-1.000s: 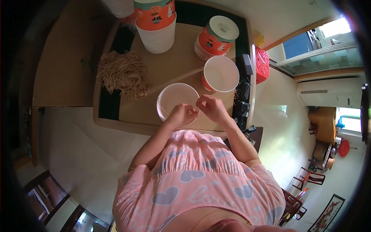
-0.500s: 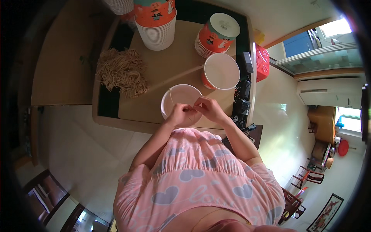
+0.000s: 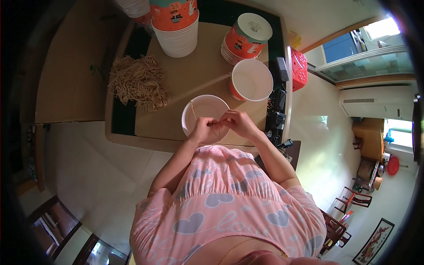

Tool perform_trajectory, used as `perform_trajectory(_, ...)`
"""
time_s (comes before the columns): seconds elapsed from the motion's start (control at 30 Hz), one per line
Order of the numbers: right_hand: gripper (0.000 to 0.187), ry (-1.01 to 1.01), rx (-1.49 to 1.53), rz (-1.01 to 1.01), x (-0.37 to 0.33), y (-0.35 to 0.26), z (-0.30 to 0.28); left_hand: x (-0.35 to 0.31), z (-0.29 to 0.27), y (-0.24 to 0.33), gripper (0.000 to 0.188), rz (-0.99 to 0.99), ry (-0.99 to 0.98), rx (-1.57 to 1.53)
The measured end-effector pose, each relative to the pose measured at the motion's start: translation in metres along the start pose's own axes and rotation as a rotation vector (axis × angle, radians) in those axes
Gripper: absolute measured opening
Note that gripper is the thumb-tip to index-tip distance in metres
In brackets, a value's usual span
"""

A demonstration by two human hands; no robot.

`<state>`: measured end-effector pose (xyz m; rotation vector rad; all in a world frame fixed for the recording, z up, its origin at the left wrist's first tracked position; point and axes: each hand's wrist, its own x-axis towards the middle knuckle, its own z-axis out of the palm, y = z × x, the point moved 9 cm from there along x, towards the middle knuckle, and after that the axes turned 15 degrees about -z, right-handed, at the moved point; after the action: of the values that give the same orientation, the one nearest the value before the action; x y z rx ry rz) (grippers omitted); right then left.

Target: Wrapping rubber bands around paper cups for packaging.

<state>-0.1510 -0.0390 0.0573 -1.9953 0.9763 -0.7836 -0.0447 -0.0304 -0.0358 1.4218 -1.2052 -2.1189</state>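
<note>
A white-lined paper bucket [image 3: 201, 110] stands at the table's near edge, its mouth facing up. Over its near right rim, my left hand [image 3: 206, 130] and my right hand [image 3: 239, 124] meet, fingertips pinched together. Between them runs a thin beige string [image 3: 193, 108], one part lying across the bucket's far left rim and a thin end hanging below the fingers. What the fingertips do with it is partly hidden. Behind to the right stands a second open paper bucket [image 3: 252, 80]. At the left lies a tangled heap of beige strings [image 3: 138, 83].
A tall stack of nested paper buckets [image 3: 176, 39] stands at the back, with an upside-down stack [image 3: 245, 37] to its right. Black power adapters [image 3: 277, 120] and cables line the table's right edge. A red plastic stool [image 3: 299, 69] stands beyond it.
My hands stay together over the bucket, fingers shifting slightly. A thin string end now shows more plainly below them. The table's things sit slightly higher and further left in the picture.
</note>
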Motion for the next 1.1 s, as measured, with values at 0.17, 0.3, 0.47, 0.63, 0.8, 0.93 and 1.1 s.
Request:
perform_trajectory(0.17,0.010,-0.025,-0.078,0.065,-0.003,0.001,0.003,0.002,-0.003,0.002,0.008,0.015,0.048,0.084)
perform_trajectory(0.3,0.011,-0.066,-0.151,0.048,-0.001,-0.002,0.007,0.002,-0.006,0.001,0.008,0.078,0.089,0.111)
perform_trajectory(0.47,0.011,-0.078,-0.107,0.061,-0.004,0.008,0.012,-0.009,-0.009,0.014,0.013,0.184,0.126,0.182)
perform_trajectory(0.63,0.008,-0.076,-0.040,0.025,-0.003,0.008,0.012,-0.055,0.000,0.052,0.008,0.550,0.127,0.554)
perform_trajectory(0.8,0.004,-0.097,-0.083,-0.015,-0.001,0.005,0.014,-0.053,0.006,0.051,0.004,0.442,0.148,0.560)
perform_trajectory(0.93,0.004,-0.090,-0.152,-0.044,-0.004,0.001,0.014,-0.055,0.013,0.053,0.009,0.506,0.252,0.739)
perform_trajectory(1.1,0.003,0.013,-0.220,-0.005,-0.012,-0.006,0.013,-0.047,0.010,0.046,0.018,0.430,0.220,0.642)
